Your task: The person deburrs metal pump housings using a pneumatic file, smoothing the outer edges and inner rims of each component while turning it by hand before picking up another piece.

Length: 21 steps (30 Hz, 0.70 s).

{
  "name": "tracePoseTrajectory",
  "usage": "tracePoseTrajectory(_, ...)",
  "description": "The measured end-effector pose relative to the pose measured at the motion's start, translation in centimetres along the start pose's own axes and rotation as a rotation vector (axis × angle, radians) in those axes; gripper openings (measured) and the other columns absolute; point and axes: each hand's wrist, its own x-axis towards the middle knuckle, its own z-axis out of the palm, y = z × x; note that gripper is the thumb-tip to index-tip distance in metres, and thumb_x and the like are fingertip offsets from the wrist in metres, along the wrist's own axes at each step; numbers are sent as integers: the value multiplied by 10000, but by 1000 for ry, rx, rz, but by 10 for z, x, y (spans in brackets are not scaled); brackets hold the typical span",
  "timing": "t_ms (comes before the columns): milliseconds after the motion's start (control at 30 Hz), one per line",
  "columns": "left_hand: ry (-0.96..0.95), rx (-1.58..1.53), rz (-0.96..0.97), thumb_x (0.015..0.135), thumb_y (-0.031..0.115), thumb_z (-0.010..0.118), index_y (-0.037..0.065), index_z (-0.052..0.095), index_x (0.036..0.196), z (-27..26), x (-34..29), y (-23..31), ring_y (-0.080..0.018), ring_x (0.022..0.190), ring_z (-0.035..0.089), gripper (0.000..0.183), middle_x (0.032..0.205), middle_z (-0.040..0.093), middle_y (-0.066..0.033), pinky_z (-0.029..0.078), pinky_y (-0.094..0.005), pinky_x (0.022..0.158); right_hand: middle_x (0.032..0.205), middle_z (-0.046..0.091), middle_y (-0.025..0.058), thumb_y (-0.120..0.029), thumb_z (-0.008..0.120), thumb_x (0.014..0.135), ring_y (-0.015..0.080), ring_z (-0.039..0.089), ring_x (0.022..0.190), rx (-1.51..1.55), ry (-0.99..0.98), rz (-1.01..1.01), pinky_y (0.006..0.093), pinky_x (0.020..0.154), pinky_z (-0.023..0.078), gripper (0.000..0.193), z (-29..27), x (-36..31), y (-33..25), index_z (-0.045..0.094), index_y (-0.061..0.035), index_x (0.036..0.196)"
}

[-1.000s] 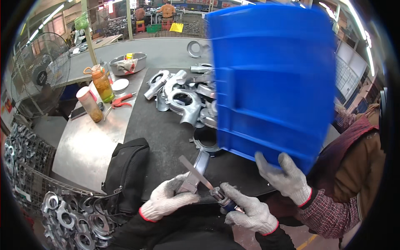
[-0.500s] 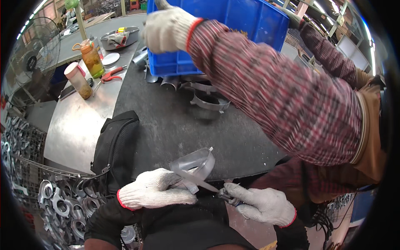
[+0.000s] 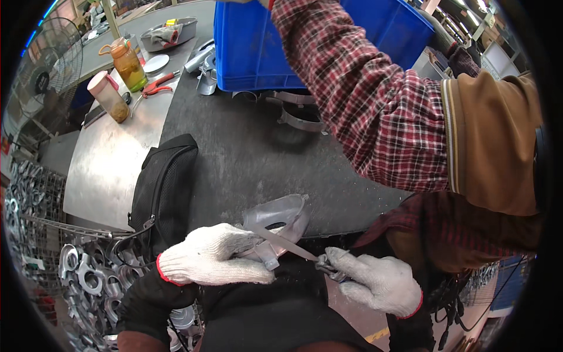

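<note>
My left hand [image 3: 214, 256], in a white knit glove with a red cuff, grips a curved, thin-walled grey metal casting [image 3: 284, 211] at the edge of the dark table. In my right hand [image 3: 378, 283], also gloved, is the handle of what looks like a flat file [image 3: 287, 244]. Its long grey blade lies across the casting near the left fingers and slants down toward my right hand. The gloved fingers hide much of the handle and the casting's lower part.
A co-worker's plaid sleeve [image 3: 375, 111] reaches across from the right to a blue crate [image 3: 258, 53]. Metal castings [image 3: 302, 114] lie beneath it. A black bag [image 3: 164, 188], red pliers [image 3: 157, 87] and two bottles [image 3: 127, 66] stand left. Ring-shaped castings [image 3: 91, 276] fill a lower-left basket.
The co-worker's arm has shifted upward, and the blue crate has moved slightly up and right. My hands keep nearly the same hold, with the file still across the casting.
</note>
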Motion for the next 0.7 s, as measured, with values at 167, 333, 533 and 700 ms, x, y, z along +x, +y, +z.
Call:
tracePoseTrajectory(167,-72,-71,26,776,243,938,-7,749,1097,-1,-3,-17,-146,876,728,449,949,770,-89,561,-308,755,847,688,47,-475,699,859,262,697,714,36,20,-38,378,624,560,688,-1,-1,-10,556,-238,1488)
tracePoseTrajectory(333,-117,231,237,765,346,921,22,749,1174,-11,-4,-15,-264,785,729,550,863,735,-144,544,-350,685,833,684,38,-410,752,810,259,689,701,-114,86,-226,370,600,532,631,19,-6,16,647,-208,1399)
tracePoseTrajectory(533,-401,538,357,801,289,852,142,734,1283,-3,8,-19,-306,703,677,517,747,689,-87,523,-408,626,951,727,80,-171,713,920,199,702,724,627,-402,-169,323,629,535,490,47,0,54,648,-84,1398)
tracePoseTrajectory(700,-469,805,433,743,200,809,339,677,1356,14,4,-31,-252,546,638,642,617,606,0,516,-397,567,952,648,14,-97,551,1042,68,593,754,913,-1004,190,243,659,530,597,49,13,53,392,-146,1616)
